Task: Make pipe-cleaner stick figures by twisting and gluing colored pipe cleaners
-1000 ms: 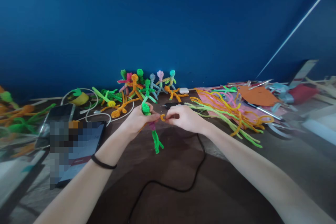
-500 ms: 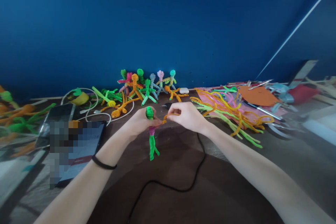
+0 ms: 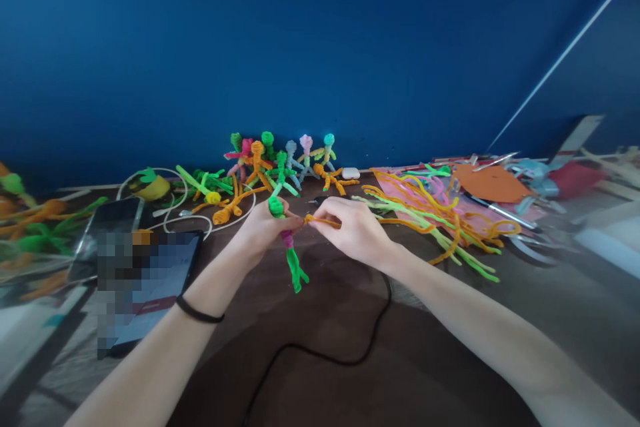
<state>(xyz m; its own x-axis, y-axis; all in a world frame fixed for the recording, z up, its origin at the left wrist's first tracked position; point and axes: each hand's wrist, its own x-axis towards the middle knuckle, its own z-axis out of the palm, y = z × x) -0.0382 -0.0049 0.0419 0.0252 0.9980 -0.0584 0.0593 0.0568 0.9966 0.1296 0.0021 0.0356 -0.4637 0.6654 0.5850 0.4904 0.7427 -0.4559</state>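
Pinched in my left hand (image 3: pixel 263 230) is a pipe-cleaner figure (image 3: pixel 296 270) with a coiled green head, a purple middle and green legs hanging down. My right hand (image 3: pixel 353 230) closes its thumb and finger on an orange pipe cleaner (image 3: pixel 326 221). One end of that strand meets the figure's side by my left fingertips; whether it is wound on there I cannot tell. Beyond my right hand more orange strand stretches towards the pile. Both hands are raised over the dark table (image 3: pixel 330 320).
Several finished pipe-cleaner figures (image 3: pixel 257 157) stand against the blue wall. At right lies a pile of loose pipe cleaners (image 3: pixel 450 220) with orange felt (image 3: pixel 493 183). A tablet (image 3: pixel 165 293), a phone (image 3: pixel 107 237) and a white cable (image 3: pixel 193 217) are at left. A black cord (image 3: pixel 345 363) crosses the front.
The figure has tilted, its head moving left and up and its legs swinging right. My right hand has shifted slightly left, and more orange strand now shows behind it.
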